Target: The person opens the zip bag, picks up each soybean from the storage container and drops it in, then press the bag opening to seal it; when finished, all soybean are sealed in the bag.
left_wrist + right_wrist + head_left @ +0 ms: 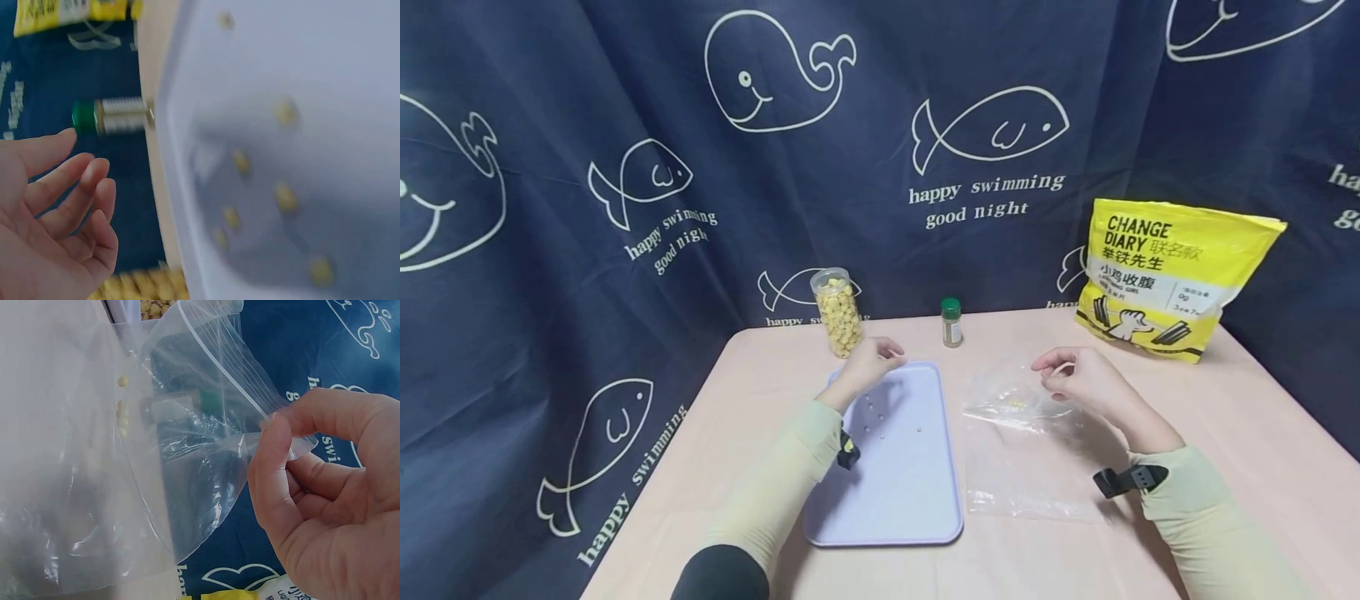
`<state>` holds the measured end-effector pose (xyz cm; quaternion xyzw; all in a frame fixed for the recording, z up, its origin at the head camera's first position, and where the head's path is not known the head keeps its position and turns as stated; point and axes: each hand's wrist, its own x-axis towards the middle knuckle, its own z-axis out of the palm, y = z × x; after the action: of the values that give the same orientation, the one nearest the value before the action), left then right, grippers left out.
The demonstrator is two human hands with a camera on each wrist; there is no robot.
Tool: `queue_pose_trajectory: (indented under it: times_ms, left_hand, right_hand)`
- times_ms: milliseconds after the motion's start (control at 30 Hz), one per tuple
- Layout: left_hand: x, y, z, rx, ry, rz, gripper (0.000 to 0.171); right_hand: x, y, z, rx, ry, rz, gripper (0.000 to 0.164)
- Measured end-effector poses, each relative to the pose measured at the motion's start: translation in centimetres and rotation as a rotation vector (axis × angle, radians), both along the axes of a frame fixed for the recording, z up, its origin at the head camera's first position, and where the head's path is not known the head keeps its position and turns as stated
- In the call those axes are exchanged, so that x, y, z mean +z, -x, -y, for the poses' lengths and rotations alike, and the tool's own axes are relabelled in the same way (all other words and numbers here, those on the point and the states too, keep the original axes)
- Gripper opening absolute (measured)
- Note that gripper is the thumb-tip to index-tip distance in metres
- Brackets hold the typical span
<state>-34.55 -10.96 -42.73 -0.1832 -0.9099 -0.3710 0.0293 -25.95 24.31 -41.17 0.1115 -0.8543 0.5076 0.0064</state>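
My left hand [871, 365] hovers above the far part of a lavender tray [898, 496], its fingers loosely bent with nothing between them. Several small yellow bean-like pieces [286, 197] lie scattered on that tray, blurred in the left wrist view. On the right, a clear zip bag [1000, 471] lies partly flat on the table with its mouth lifted. My right hand [331, 481] pinches the bag's edge beside the zip strip between thumb and forefinger. A few yellow pieces [122, 415] show inside the bag through the plastic.
A clear jar [838, 312] full of yellow pieces stands behind the tray's left corner. Farther back is a small green-capped spice bottle [951, 322]. A large yellow snack pouch [1172, 279] stands at the back right. The dark blue curtain [865, 183] hangs behind the table.
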Motion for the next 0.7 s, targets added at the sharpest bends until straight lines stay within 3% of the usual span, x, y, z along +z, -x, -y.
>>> queue_pose_trajectory:
  times_ms: [133, 267, 500, 700]
  left_hand:
    - [-0.5, -0.2, 2.9, 0.046, 0.053, 0.05, 0.011]
    - [-0.9, -0.5, 4.5, 0.075, 0.098, 0.094, 0.008]
    - [-1.6, -1.3, 5.4, 0.076, 0.117, 0.151, 0.011]
    - [-2.3, -1.4, 5.5, 0.086, 0.173, 0.142, 0.011]
  right_hand:
    - [0.0, 0.0, -0.2, -0.003, -0.011, 0.001, 0.031]
    - [0.1, 0.0, -0.3, -0.005, -0.009, 0.006, 0.031]
    - [-0.1, 0.1, -0.3, -0.011, -0.003, 0.011, 0.03]
    - [-0.3, 0.2, -0.2, 0.003, 0.023, 0.021, 0.032]
